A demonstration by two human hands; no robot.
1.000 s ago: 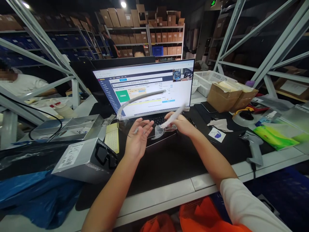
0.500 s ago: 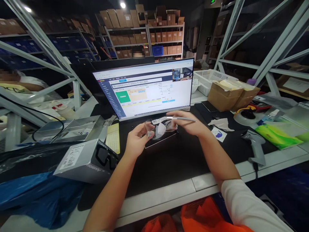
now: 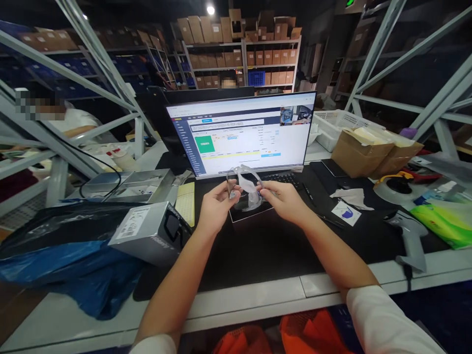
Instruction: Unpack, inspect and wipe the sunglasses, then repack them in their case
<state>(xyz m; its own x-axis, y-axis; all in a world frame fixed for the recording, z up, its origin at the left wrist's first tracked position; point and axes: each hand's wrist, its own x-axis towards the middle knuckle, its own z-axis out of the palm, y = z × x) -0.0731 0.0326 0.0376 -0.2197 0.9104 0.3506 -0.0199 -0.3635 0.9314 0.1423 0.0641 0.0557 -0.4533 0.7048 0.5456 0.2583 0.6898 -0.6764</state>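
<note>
Both hands are up in front of the monitor now, and the clear-framed glasses sit folded between them. 1 second ago the temples were swung wide, 1 long grey arm arcing across the screen; half a second ago they were coming in; now the pair is a compact bundle, so the folding looks about done. The left hand pinches the 9 o'clock end with fingers curled tight, the right hand grips the 3 o'clock end, fingers narrow and closed on the frame. The glasses hang just above a dark flat case on the black mat, just short of the keyboard.

Writing, biggest first. The screen shows a white web page with a green block at its 9 o'clock side and blue buttons; the text is too small to read. At 9 o'clock of the hands lies a grey glasses box, printed with black frames and a word that seems to start "Wa"; I cannot read it for certain. At 3 o'clock a small white card carries a blue mark, unreadable.
</note>
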